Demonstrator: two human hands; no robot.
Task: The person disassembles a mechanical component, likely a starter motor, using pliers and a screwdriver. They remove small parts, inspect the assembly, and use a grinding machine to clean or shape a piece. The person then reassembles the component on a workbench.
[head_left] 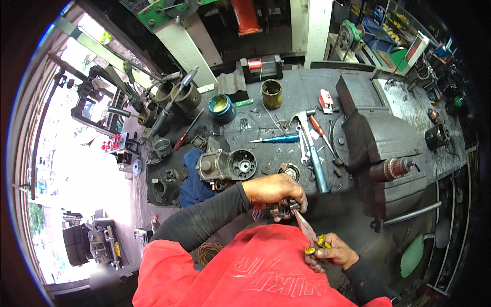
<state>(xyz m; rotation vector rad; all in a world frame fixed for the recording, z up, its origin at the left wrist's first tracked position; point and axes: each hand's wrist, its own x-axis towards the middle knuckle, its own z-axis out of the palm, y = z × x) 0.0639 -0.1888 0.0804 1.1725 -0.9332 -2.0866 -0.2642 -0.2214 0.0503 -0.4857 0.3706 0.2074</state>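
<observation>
My left hand (276, 190) is closed around a small dark metal part with brush-like pieces (279, 211), close in front of my chest. In my right hand (336, 251) is a pair of long-nose pliers (306, 226) with yellow handles. Their jaws reach up to the part and seem to touch it; the fingers and the part's clutter hide the exact grip. Just beyond my left hand, a grey metal motor housing (219, 165) lies on the workbench (302, 84), with its round end facing up. A blue cloth (190, 180) lies under and beside it.
A hammer (318, 166) with a blue handle, a red-handled screwdriver (315, 124) and a blue screwdriver (279, 138) lie mid-bench. To the right stands a large vise (378, 140) with a copper-wound armature (393, 169) on it. A blue grease can (227, 115) and brown can (271, 96) stand farther back.
</observation>
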